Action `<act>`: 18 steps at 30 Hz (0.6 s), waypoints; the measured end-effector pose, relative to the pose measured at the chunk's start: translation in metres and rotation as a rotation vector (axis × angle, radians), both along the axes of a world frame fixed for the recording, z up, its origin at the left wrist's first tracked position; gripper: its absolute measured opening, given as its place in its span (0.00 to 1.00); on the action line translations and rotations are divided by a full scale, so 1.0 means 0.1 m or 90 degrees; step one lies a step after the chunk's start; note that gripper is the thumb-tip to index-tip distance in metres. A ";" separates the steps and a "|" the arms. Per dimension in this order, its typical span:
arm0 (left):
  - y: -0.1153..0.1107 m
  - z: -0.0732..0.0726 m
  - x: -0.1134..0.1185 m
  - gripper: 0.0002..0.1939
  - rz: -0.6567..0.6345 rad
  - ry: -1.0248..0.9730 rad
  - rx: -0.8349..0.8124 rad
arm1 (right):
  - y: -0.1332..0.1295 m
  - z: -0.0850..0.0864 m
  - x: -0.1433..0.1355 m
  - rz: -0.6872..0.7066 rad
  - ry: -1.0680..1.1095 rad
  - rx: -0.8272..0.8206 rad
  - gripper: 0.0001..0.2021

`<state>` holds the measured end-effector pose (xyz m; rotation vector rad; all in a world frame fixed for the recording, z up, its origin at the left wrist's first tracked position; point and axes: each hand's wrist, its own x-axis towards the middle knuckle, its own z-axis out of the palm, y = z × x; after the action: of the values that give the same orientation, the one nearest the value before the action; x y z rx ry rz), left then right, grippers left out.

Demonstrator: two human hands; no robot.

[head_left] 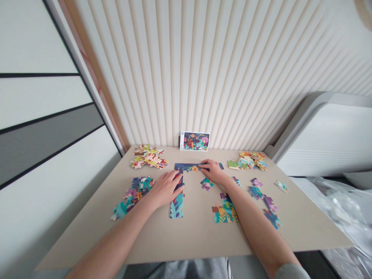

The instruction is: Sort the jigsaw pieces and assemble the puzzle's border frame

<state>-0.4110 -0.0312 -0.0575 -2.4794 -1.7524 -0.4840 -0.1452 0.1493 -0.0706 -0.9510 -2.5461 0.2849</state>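
Note:
My left hand lies with fingers spread over the left strip of joined jigsaw pieces, which shows blue and teal leaves. My right hand rests with stretched fingers on the dark blue top strip of joined pieces, covering part of it. The two strips meet in a corner near my left fingertips. Below my right hand lies a small purple and teal puzzle piece. Closer to me, beside my right forearm, is a joined puzzle section with yellow plants.
A picture card leans against the ribbed wall. Puzzle piles lie at the back left, back right and left. Loose pieces are scattered right of my forearm. Plastic wrapping lies beyond the table's right edge.

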 end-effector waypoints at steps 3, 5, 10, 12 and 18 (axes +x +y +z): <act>0.01 -0.01 0.00 0.27 0.001 0.001 -0.001 | 0.01 0.01 -0.01 0.001 0.002 -0.003 0.15; 0.01 -0.02 -0.01 0.27 0.001 0.003 -0.003 | 0.02 0.02 0.00 0.002 0.003 -0.006 0.14; 0.01 -0.02 -0.01 0.27 0.001 0.004 -0.002 | 0.05 0.02 0.04 -0.004 0.007 -0.012 0.13; 0.02 -0.02 -0.01 0.27 0.001 0.001 -0.001 | 0.05 0.02 0.05 -0.010 0.013 -0.011 0.13; 0.02 -0.03 -0.02 0.27 0.001 0.000 0.002 | 0.02 0.05 0.06 -0.005 0.033 -0.013 0.14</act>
<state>-0.4126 -0.0297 -0.0604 -2.4754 -1.7517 -0.4863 -0.1394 0.1509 -0.0656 -0.9479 -2.4967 0.3289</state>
